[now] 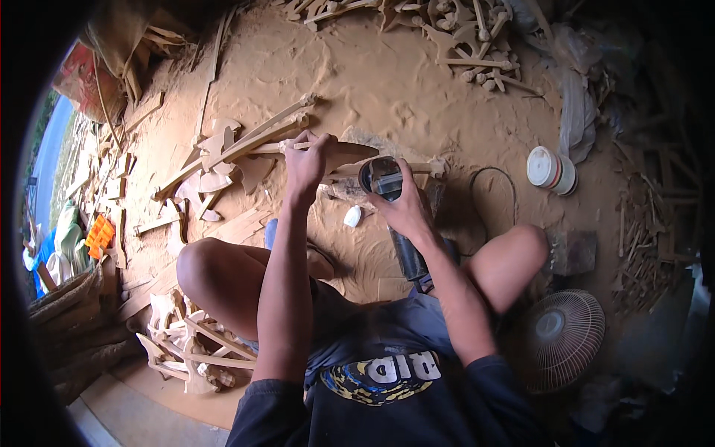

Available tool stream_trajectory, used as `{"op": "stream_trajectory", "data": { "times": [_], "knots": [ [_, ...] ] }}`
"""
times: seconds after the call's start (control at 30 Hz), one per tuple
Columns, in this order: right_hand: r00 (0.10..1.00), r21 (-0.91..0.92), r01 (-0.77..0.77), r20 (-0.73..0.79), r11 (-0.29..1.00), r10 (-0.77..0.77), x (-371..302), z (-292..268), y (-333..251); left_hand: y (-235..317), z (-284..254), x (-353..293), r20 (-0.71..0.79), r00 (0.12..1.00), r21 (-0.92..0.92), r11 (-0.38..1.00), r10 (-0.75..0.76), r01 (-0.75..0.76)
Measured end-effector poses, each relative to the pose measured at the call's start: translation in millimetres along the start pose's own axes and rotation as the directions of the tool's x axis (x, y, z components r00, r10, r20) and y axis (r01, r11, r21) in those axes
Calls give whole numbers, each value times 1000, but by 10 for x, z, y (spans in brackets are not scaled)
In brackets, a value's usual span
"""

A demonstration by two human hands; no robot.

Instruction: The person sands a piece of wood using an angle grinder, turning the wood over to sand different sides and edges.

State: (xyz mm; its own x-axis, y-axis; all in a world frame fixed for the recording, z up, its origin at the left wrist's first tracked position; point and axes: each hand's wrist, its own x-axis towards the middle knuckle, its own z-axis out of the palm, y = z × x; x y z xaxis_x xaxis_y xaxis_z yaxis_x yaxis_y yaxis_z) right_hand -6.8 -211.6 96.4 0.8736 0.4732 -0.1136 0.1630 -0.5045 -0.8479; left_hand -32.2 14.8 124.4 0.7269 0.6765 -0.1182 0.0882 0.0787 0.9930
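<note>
My left hand (307, 160) is closed around a long wooden piece (348, 150), which has a pale, narrow handle-like end and a broader, darker tapered end pointing right. In my right hand (406, 208) is an angle grinder (408, 253), gripped near its round head, with the body running down toward my lap. The grinder's head is just below and right of the wooden piece's tip; whether they touch I cannot tell. Behind them lies a rough block (428, 186) with a stick-like wooden part across it. A small white object (353, 216) lies below, between my hands.
Carved wooden parts (216, 160) lie at left, with more piles at the top right (484, 45) and lower left (197, 350). A fan (562, 335) stands beside my right knee. A white tub (551, 170) and a dark cord (495, 171) are to the right. Dust coats the floor (298, 63).
</note>
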Motion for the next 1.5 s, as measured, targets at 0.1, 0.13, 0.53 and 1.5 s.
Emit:
{"op": "stream_trajectory", "data": {
  "times": [0.1, 0.13, 0.53, 1.5],
  "knots": [
    [994, 66, -18, -102, 998, 25, 53, -83, 173, 62, 11, -45, -5, 999, 30, 998, -49, 49],
    [994, 68, -19, -104, 998, 26, 67, -126, 238, 74, 21, -58, -7, 999, 14, 999, -41, 41],
    [946, -63, -160, -295, 985, 135, 290, -646, 769, -2, 23, -65, -6, 1000, -39, 999, 8, -9],
    [994, -95, 79, 82, 992, -71, -194, -235, -215, -391, 362, 398, 433, 898, -400, 910, 79, 113]
  ]
}}
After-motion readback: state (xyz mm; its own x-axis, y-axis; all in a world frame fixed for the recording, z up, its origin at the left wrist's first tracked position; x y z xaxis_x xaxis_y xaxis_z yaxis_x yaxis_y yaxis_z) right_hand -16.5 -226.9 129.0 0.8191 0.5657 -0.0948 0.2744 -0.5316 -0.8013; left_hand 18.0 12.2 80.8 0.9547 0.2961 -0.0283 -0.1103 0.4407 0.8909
